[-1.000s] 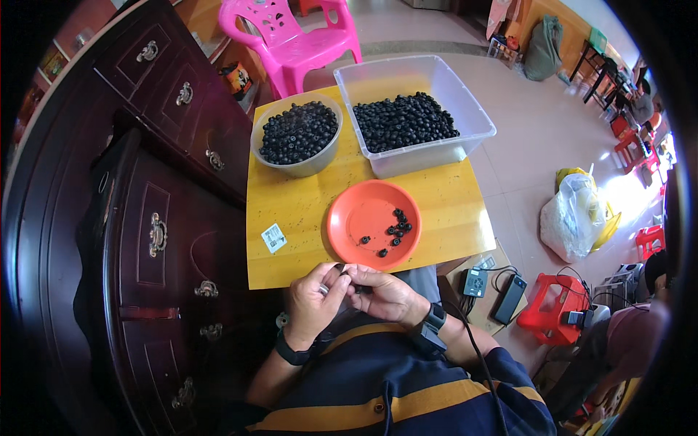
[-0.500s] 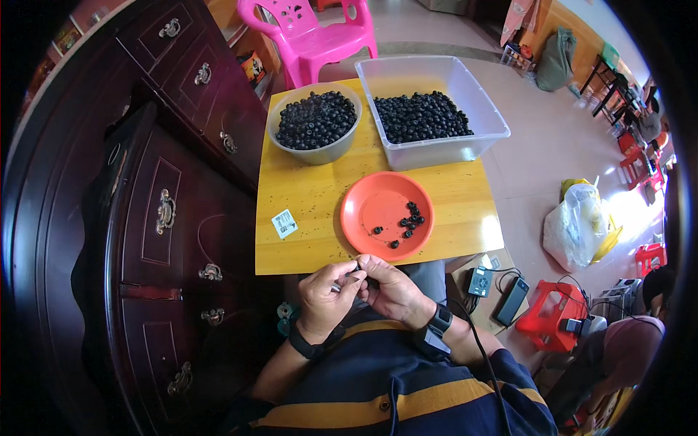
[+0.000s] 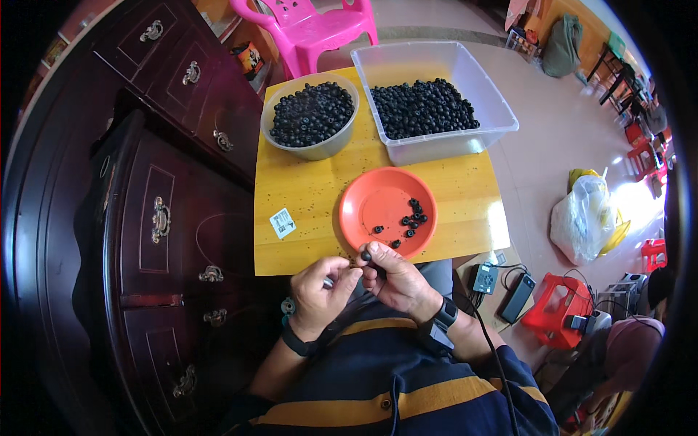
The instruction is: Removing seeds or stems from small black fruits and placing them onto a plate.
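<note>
My right hand (image 3: 398, 282) pinches a small round black piece (image 3: 366, 256) between thumb and fingertips, just off the table's near edge. Close on its left, my left hand (image 3: 325, 288) is closed, thumb against the fingers. A bit of something pale and silvery (image 3: 329, 280) shows among them, too small to name. Just beyond both hands lies a shallow orange dish (image 3: 367, 207). Several similar black pieces (image 3: 414, 217) are in it, mostly on its right side; some show a hole or ring on top.
Behind the dish stand a round tub (image 3: 320, 151) and a clear rectangular bin (image 3: 480, 138), both holding many black pieces. Dark crumbs and a white label (image 3: 282, 223) lie on the yellow table (image 3: 305, 196). A dark cabinet (image 3: 156, 240) is at left; a cable (image 3: 486, 341) runs by my right arm.
My hands have drawn slightly apart. The black piece now shows plainly at my right fingertips, and my left fingers have come away from it. The view has shifted a little.
</note>
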`<action>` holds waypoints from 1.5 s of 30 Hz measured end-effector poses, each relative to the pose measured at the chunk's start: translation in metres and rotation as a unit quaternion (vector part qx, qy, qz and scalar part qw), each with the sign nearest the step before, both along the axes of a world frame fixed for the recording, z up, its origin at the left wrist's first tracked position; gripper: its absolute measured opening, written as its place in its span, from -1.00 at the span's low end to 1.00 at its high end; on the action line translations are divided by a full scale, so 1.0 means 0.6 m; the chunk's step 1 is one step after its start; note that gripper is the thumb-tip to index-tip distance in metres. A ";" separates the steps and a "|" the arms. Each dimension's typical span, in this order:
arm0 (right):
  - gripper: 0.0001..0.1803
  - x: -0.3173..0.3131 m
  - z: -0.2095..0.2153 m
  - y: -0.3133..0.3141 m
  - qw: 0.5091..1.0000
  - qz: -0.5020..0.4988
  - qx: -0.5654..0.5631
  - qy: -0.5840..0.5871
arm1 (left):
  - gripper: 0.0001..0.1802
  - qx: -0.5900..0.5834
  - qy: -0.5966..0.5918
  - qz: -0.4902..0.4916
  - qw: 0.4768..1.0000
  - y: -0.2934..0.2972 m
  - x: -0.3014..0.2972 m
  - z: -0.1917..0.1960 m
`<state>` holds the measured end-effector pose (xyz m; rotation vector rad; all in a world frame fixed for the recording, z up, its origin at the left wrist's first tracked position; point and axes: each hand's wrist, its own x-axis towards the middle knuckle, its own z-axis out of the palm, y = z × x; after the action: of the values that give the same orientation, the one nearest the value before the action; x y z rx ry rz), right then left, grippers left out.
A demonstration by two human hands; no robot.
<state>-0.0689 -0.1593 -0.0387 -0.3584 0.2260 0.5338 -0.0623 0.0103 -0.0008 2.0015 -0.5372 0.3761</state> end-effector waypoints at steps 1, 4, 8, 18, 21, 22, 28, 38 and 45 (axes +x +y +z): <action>-0.76 0.001 0.000 -0.003 1.000 0.001 -0.006 -0.010 | -0.77 0.030 0.051 -0.005 0.998 0.006 0.006 0.002; -0.77 0.005 -0.007 -0.005 1.000 0.004 -0.001 -0.015 | -0.69 0.047 0.102 -0.035 0.993 0.004 0.028 0.018; -0.83 0.006 -0.006 -0.007 1.000 -0.002 -0.002 0.005 | -0.59 0.029 0.136 -0.087 0.986 -0.006 0.040 0.015; -0.90 0.011 -0.017 -0.012 1.000 0.016 -0.013 -0.005 | -0.57 0.094 0.118 -0.092 0.984 -0.015 0.048 0.026; -0.92 0.008 -0.019 -0.011 0.999 -0.007 -0.036 -0.012 | -0.58 0.126 0.076 -0.084 0.986 -0.012 0.051 0.014; -0.92 0.008 -0.021 -0.012 0.998 -0.022 -0.055 -0.019 | -0.58 0.158 0.077 -0.092 0.980 -0.008 0.052 0.008; -0.90 0.014 -0.013 -0.007 0.996 -0.039 -0.077 -0.017 | -0.62 0.138 0.084 -0.106 0.981 -0.006 0.056 -0.004; -0.85 0.022 0.000 -0.012 0.998 -0.021 -0.063 -0.004 | -0.77 0.035 0.125 -0.107 0.986 -0.018 0.058 0.030; -0.82 0.016 -0.006 -0.009 0.995 0.000 -0.067 0.071 | -0.80 0.193 0.110 -0.140 0.965 0.006 0.104 0.057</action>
<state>-0.0593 -0.1645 -0.0421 -0.4513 0.3999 0.5455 0.0001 0.0137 0.0331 2.2593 -0.7853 -0.1377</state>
